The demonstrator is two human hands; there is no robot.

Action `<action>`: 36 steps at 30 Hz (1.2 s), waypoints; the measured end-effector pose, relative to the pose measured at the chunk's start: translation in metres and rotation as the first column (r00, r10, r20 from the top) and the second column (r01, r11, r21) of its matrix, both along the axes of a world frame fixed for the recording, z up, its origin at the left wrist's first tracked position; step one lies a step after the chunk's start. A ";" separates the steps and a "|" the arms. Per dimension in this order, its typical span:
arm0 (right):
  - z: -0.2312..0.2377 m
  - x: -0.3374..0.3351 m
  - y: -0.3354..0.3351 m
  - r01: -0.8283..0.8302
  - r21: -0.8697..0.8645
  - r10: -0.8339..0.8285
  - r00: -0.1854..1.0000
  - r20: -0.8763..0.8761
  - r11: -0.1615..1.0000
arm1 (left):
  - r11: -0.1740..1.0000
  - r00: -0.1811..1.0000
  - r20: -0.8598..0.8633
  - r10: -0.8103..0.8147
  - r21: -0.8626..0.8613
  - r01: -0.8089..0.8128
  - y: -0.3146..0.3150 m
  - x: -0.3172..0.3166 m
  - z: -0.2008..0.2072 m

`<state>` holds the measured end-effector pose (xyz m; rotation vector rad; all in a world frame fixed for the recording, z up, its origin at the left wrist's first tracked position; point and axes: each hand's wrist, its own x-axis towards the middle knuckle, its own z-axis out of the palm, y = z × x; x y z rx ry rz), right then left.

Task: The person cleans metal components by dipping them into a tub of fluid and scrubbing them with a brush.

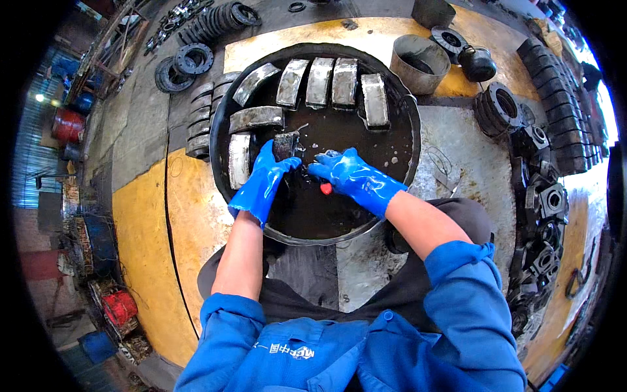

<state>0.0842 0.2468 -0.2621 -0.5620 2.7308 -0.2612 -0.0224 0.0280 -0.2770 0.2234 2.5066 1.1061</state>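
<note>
A wide round black pan (313,219) with dark, wet liquid in it lies in front of me. My left hand (266,173), in a blue rubber glove, is closed on a dark, dirty curved metal block (286,146) over the pan's left half. To its right, my right hand (347,173), gloved alike, has its fingers curled round a tool whose red handle end (326,188) sticks out below. The tool's working end is hidden, so its kind cannot be told. Several silvery curved blocks (321,81) stand along the far rim; others (240,161) lie at the left.
Beyond the pan at the right stands a grey metal tub (420,64). Dark curved blocks (200,121) are stacked close by on the left. Flanged rings (194,59) lie at the far left, and rows of dark parts (555,98) line the right. My knees flank the pan's near side.
</note>
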 end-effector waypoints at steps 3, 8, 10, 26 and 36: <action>-0.010 0.007 0.003 -0.124 -0.010 0.115 0.950 -0.290 0.992 | 0.983 0.999 0.030 0.010 0.181 -0.015 -0.010 -0.002 -0.011; -0.030 0.000 0.013 -0.108 -0.045 0.077 0.892 -0.446 0.993 | 0.977 0.989 0.140 -0.039 0.213 0.008 -0.004 -0.005 -0.001; -0.025 -0.008 0.008 -0.075 -0.048 0.048 0.908 -0.417 0.996 | 0.967 0.992 0.117 -0.042 0.253 0.011 -0.010 -0.007 -0.012; -0.011 0.005 -0.004 -0.120 -0.048 0.100 0.947 -0.306 0.992 | 0.913 0.992 0.117 -0.050 0.407 -0.002 -0.024 -0.017 -0.044; -0.044 -0.016 0.004 0.254 -0.325 -0.311 0.940 -0.138 0.911 | 0.929 0.996 0.066 -0.067 0.369 0.038 -0.020 -0.027 -0.063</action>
